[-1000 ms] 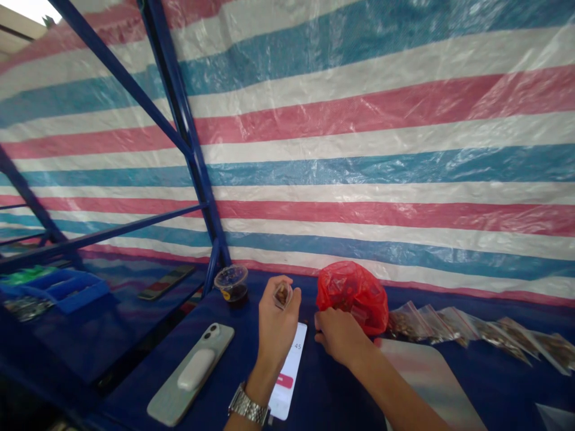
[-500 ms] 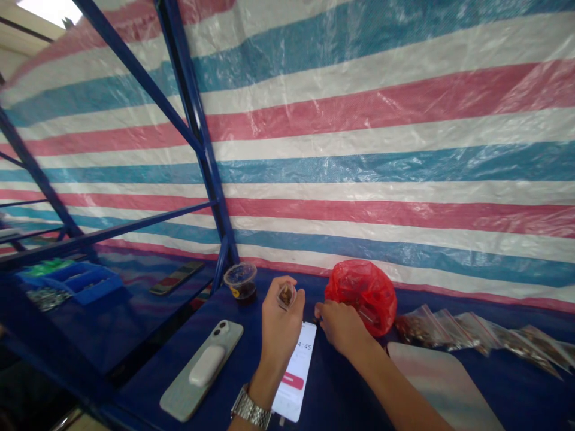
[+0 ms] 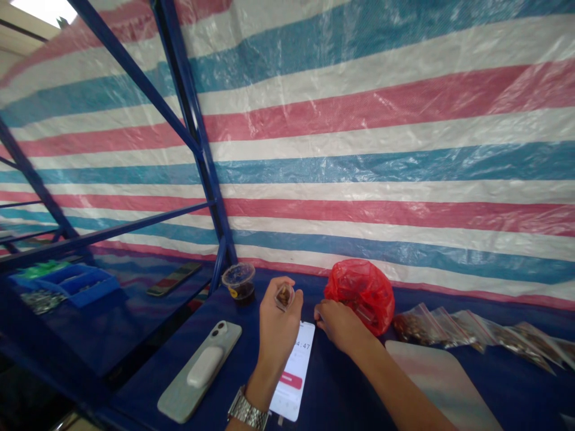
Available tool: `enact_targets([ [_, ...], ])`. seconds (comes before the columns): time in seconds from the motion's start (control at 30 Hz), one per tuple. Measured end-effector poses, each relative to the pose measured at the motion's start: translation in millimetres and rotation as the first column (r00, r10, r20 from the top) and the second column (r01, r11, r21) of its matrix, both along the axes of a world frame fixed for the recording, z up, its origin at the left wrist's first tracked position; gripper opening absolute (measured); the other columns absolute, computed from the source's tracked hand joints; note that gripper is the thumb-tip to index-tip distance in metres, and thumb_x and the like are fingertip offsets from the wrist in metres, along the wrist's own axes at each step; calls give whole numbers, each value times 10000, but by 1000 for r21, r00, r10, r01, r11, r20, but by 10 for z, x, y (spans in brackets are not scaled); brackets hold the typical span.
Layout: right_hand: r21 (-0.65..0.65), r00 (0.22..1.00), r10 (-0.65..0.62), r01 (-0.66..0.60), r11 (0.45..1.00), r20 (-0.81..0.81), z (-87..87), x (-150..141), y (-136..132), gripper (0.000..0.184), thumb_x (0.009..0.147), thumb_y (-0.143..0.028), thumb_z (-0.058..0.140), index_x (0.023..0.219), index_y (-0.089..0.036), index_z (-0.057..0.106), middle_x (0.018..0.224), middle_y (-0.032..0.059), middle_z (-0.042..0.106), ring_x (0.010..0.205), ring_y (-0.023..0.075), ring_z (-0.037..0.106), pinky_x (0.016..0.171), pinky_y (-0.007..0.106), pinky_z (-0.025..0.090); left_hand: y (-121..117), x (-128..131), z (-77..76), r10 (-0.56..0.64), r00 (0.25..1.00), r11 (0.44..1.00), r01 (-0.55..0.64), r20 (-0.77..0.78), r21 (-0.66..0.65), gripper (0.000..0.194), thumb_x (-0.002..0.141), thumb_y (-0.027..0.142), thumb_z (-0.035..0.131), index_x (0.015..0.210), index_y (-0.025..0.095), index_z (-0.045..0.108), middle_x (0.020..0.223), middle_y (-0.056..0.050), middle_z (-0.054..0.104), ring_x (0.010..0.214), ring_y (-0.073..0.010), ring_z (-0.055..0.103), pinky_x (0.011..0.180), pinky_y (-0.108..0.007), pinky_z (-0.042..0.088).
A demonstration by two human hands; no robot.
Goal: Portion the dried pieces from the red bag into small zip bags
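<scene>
Zip bag, red bag, phone under hand

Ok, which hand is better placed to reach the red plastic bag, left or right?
Right, probably: the right hand looks empty and lies just beside the red plastic bag, while the left hand is holding a small clear packet of brown pieces.

Glossy plastic and bright steel catching the light

The woven plastic tarpaulin is shimmering with crinkles, the thin red plastic bag and small clear plastic bag are shining, and the steel watch bracelet is glinting near the smooth blue-painted metal frame.
</scene>
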State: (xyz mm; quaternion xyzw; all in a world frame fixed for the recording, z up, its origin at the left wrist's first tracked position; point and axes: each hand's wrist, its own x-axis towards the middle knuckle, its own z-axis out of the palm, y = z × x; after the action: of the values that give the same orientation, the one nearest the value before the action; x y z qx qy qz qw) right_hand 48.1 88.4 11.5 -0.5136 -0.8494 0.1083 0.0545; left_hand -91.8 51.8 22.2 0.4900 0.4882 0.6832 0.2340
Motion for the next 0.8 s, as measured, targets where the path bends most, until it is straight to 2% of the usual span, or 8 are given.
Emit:
enact_targets([
  [0.2,-29,1000,-27,27,999,-2,80,171,4,156,921,-105,701,1011,-170,811,1035,123,832,1008,267,785,793,271,514,4,36,4,-10,1000,1000,10,19,12,211,774,342,698,909,206,610,632,90,469,532,-99,455,527,-211,353],
  [0.4,0,999,5,-5,1000,-34,212,332,15,163,941,-147,683,1032,-206,805,1061,73,834,1014,207,777,798,232,505,-4,53,7,-15,1000,1000,15,8,21,200,788,330,694,922,206,614,650,83,480,564,-107,473,561,-216,379],
  [0.67,16,998,-12,11,1000,68,109,316,-90,182,939,-142,680,1053,-190,814,1134,132,819,1084,314,768,893,343,536,-11,61,0,-25,1000,1000,25,16,13,199,785,334,705,915,212,616,651,84,474,564,-111,462,563,-221,377],
  [0.8,17,997,4,-5,1000,78,105,351,-107,288,933,-148,698,1209,-196,767,1195,142,801,1141,321,751,933,357,534,-19,76,13,-31,999,1000,31,13,5,200,789,337,702,916,212,613,650,87,465,558,-109,453,556,-221,369],
])
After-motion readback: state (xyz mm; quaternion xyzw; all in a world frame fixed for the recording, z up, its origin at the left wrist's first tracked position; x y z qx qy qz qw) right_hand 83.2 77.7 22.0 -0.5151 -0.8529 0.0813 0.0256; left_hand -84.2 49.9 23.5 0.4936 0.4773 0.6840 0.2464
